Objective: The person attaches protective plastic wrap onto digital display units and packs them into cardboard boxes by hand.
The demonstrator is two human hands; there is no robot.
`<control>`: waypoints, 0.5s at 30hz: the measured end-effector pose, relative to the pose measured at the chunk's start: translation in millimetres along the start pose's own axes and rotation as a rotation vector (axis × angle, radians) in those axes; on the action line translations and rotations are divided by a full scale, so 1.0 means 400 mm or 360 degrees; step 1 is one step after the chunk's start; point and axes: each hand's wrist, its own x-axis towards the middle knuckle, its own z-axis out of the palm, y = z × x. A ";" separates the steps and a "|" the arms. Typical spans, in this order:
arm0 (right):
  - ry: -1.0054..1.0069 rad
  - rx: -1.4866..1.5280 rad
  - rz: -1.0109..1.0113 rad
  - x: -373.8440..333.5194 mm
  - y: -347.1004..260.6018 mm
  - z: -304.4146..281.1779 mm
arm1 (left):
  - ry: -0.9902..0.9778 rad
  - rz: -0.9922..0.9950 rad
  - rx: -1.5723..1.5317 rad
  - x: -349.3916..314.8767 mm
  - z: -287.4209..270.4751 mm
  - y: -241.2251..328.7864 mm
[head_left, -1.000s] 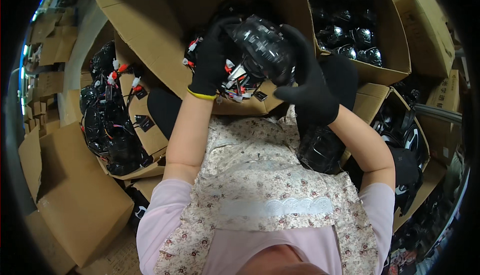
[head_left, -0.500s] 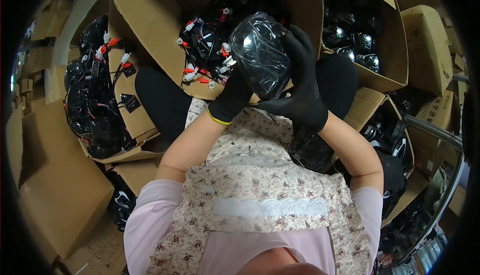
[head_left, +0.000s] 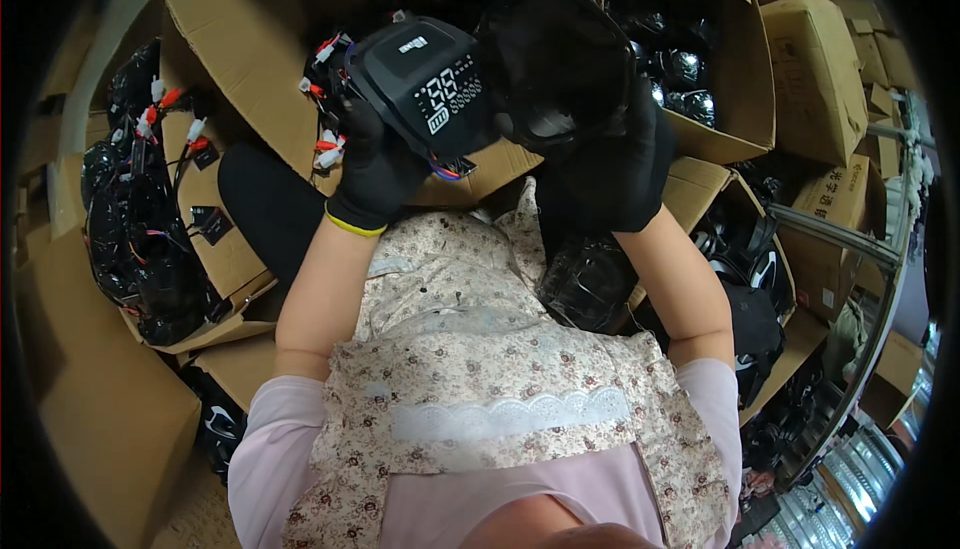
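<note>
My left hand [head_left: 378, 164], in a black glove with a yellow cuff, is closed around the lower left side of a black dashboard display unit [head_left: 415, 109]. White digits and bar marks show on its face, and coloured wires stick out beneath it. In my gloved right hand [head_left: 615, 164] is a glossy dark cover [head_left: 560, 59] with a rounded outline, gripped at its right edge. The two pieces are side by side in front of me, and their edges overlap in view. My right fingers are partly hidden behind the cover.
Ahead stands an open carton [head_left: 235, 39] with dark wired parts. Another carton [head_left: 757, 69] at right holds shiny wrapped pieces. Bagged black units [head_left: 130, 219] with connectors lie at left. A clear-wrapped piece [head_left: 585, 279] rests beside my lap. A metal rail [head_left: 840, 234] runs at far right.
The rounded, film-wrapped piece earlier held between both hands is no longer seen as such. My hands have moved apart, the left now with the display unit and the right with the dark cover.
</note>
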 end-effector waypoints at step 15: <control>-0.0250 -0.1525 -0.0370 -0.020 0.009 -0.031 | -0.0058 -0.0051 -0.0370 0.019 0.018 0.002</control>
